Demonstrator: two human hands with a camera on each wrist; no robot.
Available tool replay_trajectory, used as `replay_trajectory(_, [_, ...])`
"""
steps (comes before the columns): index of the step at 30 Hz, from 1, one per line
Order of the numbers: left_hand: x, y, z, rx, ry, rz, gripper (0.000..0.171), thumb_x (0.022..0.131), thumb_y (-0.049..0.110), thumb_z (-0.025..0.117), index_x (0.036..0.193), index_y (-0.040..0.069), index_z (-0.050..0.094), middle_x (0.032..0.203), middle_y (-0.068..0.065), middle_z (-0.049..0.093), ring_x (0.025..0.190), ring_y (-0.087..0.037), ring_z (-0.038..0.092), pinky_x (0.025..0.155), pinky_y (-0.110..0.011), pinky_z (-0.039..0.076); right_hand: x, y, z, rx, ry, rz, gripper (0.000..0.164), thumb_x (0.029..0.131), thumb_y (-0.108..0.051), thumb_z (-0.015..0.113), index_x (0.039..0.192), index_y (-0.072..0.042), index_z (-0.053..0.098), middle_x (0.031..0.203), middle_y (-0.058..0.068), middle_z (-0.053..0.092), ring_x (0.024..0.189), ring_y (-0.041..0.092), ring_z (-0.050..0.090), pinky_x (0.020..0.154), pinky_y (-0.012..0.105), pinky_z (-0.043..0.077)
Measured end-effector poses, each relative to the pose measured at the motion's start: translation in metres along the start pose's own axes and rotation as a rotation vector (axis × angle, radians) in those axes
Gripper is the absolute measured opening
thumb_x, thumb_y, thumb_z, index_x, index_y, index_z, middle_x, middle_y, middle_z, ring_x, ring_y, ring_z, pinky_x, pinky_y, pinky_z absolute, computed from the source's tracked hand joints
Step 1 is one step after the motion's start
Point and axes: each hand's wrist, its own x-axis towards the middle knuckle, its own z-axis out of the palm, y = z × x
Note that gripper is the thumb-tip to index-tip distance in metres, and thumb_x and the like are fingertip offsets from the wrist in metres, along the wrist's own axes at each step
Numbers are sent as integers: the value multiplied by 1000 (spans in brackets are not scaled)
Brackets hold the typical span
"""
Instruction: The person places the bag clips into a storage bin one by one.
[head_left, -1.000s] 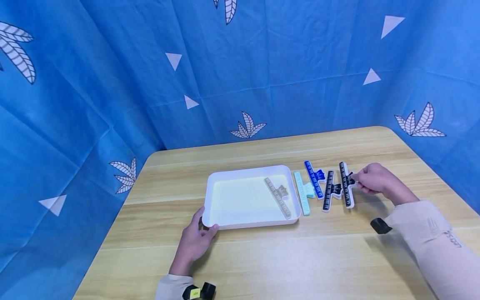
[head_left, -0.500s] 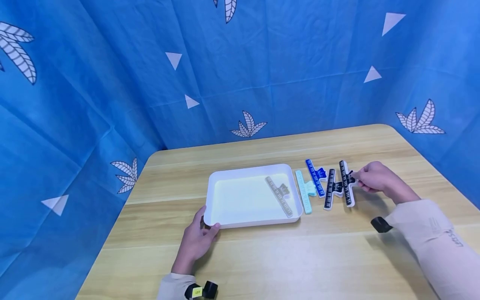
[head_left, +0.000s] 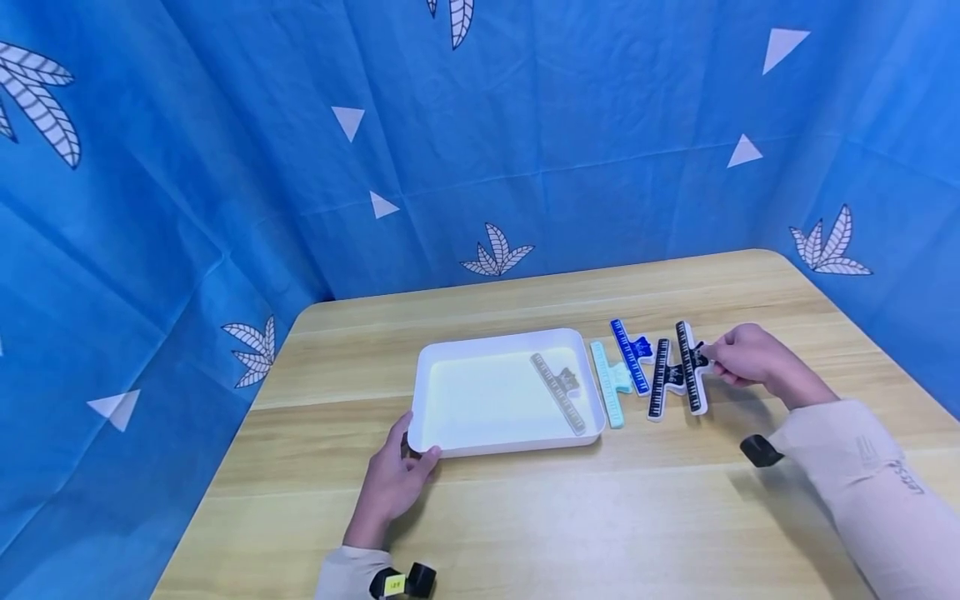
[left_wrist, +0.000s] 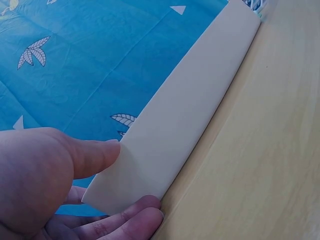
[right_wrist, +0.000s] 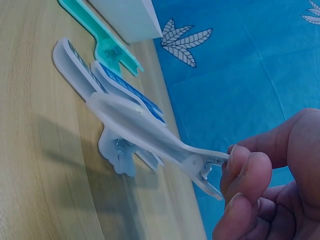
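My left hand (head_left: 390,483) grips the near left corner of a white tray (head_left: 457,400), thumb and fingers around the tray's wall (left_wrist: 185,100) in the left wrist view. A gold-grey piano-key clip (head_left: 558,393) lies in the tray's right part. My right hand (head_left: 753,358) pinches the handle end of a black-and-white piano-key clip (head_left: 691,369). Seen from the right wrist, this clip's white back (right_wrist: 135,125) is tilted and overlaps its neighbours. Just left of it lies another black piano-key clip (head_left: 658,379).
Between tray and black clips lie a mint clip (head_left: 606,385) and a blue clip (head_left: 630,358) on the wooden table (head_left: 525,525). A blue patterned curtain (head_left: 450,150) hangs behind and along the sides.
The clip in my right hand has shifted very slightly left, closer to the neighbouring black clip. My left hand stays on the tray corner. The head view has moved a little.
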Motion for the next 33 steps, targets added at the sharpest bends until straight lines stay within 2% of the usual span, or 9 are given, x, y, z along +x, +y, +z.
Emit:
replay_trajectory(3, [0,-2,1,-13,-2,-4,73,86,33,62,144,14,23,115,-15,55,70,-10,60,65,-32,43,0,-1,0,-4,-4,5,27,91,-17,45,78,4,56,59,1,52,50,9,47,47,24,41])
replay_trajectory(8, [1,-3,2,-16,-5,-9,73,86,33,63,144,16,22,112,-13,57,70,-10,60,64,-32,43,1,-2,-2,-4,-9,-1,27,91,-17,45,75,1,56,59,1,52,49,9,47,47,24,42])
replay_trajectory(21, [0,-1,1,5,5,-8,71,87,32,62,144,15,23,119,-15,54,71,-10,60,66,-32,43,5,-5,1,7,-21,-1,29,92,-17,45,70,-1,54,59,2,53,48,9,46,49,25,44])
replay_trajectory(33, [1,-1,0,-2,-5,4,73,86,35,62,144,14,22,95,-8,61,66,-9,59,64,-31,42,6,-9,2,-5,-26,-8,29,92,-16,44,72,0,55,59,2,53,49,10,46,48,25,42])
